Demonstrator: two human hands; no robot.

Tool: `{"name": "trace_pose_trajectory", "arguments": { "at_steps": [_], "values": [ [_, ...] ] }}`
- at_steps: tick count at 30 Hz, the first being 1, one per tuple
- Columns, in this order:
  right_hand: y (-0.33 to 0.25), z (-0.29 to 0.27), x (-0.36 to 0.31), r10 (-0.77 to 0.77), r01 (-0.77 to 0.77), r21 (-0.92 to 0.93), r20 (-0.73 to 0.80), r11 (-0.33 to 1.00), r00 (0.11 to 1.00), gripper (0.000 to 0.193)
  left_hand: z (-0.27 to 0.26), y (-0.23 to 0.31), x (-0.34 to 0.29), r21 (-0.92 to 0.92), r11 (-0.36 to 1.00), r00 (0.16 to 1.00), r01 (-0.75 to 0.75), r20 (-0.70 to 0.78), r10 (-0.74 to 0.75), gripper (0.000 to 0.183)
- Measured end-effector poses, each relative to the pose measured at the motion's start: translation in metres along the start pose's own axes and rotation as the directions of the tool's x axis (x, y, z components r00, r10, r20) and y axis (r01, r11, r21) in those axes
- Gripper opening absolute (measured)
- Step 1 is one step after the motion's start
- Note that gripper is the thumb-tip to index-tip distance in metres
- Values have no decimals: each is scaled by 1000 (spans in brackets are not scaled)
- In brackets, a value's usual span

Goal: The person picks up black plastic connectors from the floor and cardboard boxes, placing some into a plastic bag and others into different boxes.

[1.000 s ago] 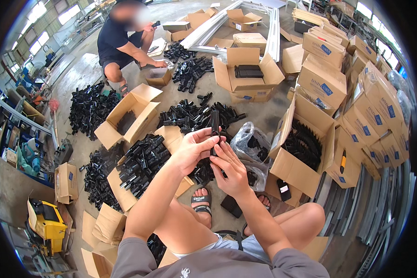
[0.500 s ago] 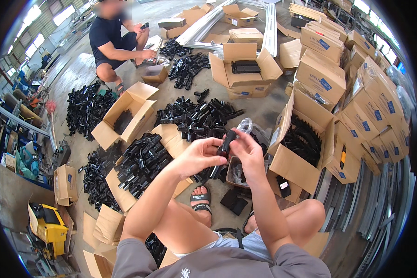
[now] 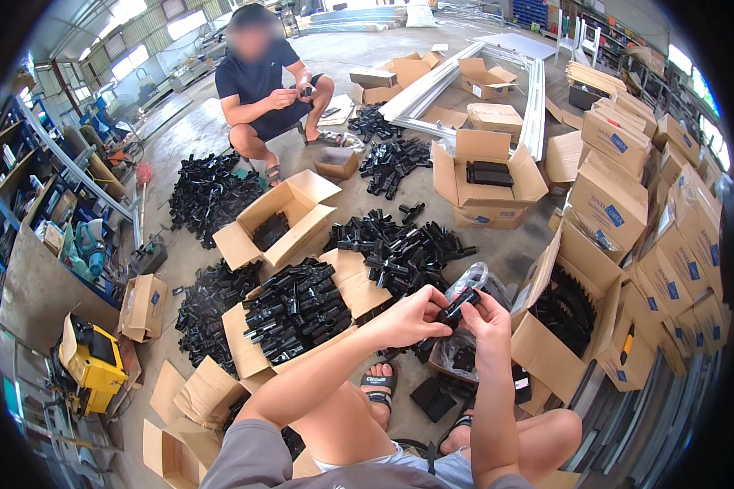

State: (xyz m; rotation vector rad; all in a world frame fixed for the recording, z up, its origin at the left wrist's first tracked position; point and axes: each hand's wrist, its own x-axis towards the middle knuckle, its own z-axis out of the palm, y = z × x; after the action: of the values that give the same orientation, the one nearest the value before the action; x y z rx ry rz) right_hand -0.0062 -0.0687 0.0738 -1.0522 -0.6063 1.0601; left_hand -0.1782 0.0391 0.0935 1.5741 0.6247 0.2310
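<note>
My left hand (image 3: 409, 316) and my right hand (image 3: 487, 317) meet over my knees, both closed on one small black plastic part (image 3: 457, 306) held between them. Just under the hands sits a clear plastic bag (image 3: 465, 352) holding more black pieces. A pile of black plastic parts (image 3: 400, 248) lies on the concrete floor beyond my hands. To the left an open cardboard box (image 3: 295, 311) is packed with rows of the same black parts. My sandalled feet (image 3: 378, 383) rest on the floor below the hands.
Another person (image 3: 263, 85) crouches at the far side, handling a small part. Open boxes (image 3: 279, 220) (image 3: 488, 175) (image 3: 559, 314) and more black piles (image 3: 208, 191) surround me. Stacked sealed cartons (image 3: 656, 244) line the right. A yellow machine (image 3: 90, 365) stands at the lower left.
My hands rose from the parts near the floor and moved right, bringing one black part up between them. The other person shifted slightly.
</note>
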Motion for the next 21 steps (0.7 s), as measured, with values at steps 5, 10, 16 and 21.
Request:
{"name": "trace_pose_trajectory", "arguments": {
  "at_steps": [5, 10, 16, 21],
  "values": [
    [1, 0, 1, -13, 13, 11, -6, 1000, 1000, 32, -5, -13, 1, 62, 998, 987, 3, 162, -13, 43],
    [15, -12, 13, -24, 23, 12, 48, 1000, 999, 35, -9, -5, 0, 247, 968, 998, -33, 60, 19, 44],
    [67, -89, 56, 157, -180, -104, -198, 978, 967, 36, -26, -28, 10, 627, 776, 972, -67, -134, 193, 43],
    [212, -186, 67, 348, -491, -255, -450, 833, 823, 24, -34, -26, -16, 652, 754, 973, 78, -215, 85, 57]
  ]
}}
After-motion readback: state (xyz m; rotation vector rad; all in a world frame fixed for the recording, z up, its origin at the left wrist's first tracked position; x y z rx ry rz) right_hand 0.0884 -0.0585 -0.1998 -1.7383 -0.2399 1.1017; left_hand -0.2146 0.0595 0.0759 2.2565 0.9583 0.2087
